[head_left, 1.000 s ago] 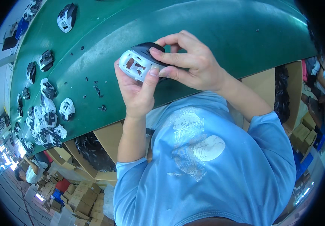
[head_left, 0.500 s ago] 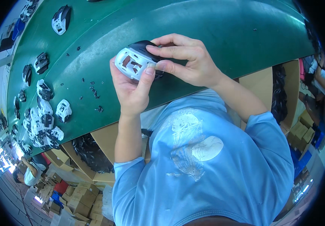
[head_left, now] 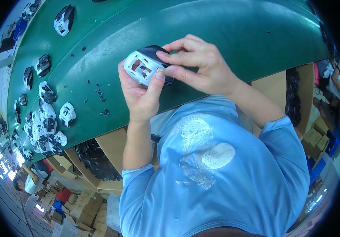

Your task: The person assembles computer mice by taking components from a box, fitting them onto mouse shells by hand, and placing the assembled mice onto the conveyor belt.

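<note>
Bright, cool light | pale sheen on green tabletop (head_left: 237,37) | lamps (head_left: 11,174) flaring lower left | fisheye-bent edges

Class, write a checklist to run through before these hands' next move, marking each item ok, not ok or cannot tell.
1. Left hand holds the white-and-black shell: ok.
2. Right hand grips the shell's black part: ok.
3. White-black join fully visible: not ok, the right hand covers part of it.
4. Shell's far side undamaged: cannot tell, turned away.
5. Small black pieces on the green table lie apart from both hands: ok.
</note>
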`<state>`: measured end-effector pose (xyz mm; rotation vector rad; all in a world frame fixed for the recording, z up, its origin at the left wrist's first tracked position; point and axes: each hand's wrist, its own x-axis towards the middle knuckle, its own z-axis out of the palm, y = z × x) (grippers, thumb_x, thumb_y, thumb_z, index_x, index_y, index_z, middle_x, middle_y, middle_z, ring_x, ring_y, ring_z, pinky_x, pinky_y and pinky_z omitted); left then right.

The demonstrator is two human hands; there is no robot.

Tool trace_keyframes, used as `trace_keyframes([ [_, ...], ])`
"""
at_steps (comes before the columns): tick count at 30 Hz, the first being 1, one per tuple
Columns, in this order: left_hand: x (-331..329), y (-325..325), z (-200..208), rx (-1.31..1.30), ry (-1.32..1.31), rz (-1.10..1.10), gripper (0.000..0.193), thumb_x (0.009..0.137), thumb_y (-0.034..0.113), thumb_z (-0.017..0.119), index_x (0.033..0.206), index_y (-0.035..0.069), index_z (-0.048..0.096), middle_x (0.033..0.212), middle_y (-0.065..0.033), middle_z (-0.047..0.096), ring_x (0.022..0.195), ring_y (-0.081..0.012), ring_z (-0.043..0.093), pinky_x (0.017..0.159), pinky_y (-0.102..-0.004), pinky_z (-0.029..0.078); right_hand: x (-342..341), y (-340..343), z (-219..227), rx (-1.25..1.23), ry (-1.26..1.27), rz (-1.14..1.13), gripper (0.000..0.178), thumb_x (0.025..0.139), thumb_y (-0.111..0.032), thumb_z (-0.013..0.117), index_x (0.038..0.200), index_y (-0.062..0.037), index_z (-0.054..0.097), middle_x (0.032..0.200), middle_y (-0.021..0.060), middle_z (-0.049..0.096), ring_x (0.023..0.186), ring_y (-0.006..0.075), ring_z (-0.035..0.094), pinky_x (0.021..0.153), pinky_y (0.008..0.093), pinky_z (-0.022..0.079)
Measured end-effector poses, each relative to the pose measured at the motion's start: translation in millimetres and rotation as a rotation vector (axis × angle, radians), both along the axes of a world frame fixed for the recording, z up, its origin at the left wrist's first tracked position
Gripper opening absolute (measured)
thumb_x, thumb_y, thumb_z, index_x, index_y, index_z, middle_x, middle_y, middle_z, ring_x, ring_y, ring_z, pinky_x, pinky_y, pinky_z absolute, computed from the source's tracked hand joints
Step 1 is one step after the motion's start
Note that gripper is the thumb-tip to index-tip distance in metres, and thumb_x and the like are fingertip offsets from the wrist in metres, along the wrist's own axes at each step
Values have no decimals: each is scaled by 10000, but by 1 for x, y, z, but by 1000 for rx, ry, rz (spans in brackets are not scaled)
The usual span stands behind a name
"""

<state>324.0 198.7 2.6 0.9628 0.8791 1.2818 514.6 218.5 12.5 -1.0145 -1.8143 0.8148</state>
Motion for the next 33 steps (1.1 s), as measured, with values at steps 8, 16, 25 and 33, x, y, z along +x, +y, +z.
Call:
trace_keyframes([
  [8, 17, -10, 6, -208, -180, 97, 423, 996, 114, 568, 1382, 9, 432, 1315, -153, 575, 1194, -237, 603, 1038, -397, 490, -2, -4, -4, 122, -33, 50, 519, 790, -265, 838, 1247, -54, 711, 1187, 154, 679, 1007, 297, 660, 861, 373, 546],
  [16, -11, 25, 2, 821, 1219, 84, 776, 819, 275, 834, 1446, 11, 462, 1392, -171, 531, 1255, -316, 516, 1070, -433, 377, 29, 46, -28, 286, -307, 205, 695, 683, -344, 873, 1269, -58, 632, 1244, 146, 652, 1150, 339, 606, 990, 430, 514],
  [25, -14, 45, -11, 693, 1284, -196, 668, 704, 397, 860, 1246, 71, 647, 1186, -74, 653, 1011, -288, 572, 850, -403, 439, 42, 46, -18, 131, -413, 253, 640, 709, -359, 857, 1207, -25, 635, 1089, 140, 640, 1037, 343, 597, 925, 432, 503],
  [33, -39, 45, -20, 756, 1119, -132, 565, 713, 472, 822, 1109, 92, 685, 996, -48, 672, 922, -251, 648, 759, -392, 413, 12, 49, 7, 100, -503, 326, 600, 709, -309, 856, 1181, -4, 644, 1067, 151, 670, 961, 356, 617, 848, 428, 512],
])
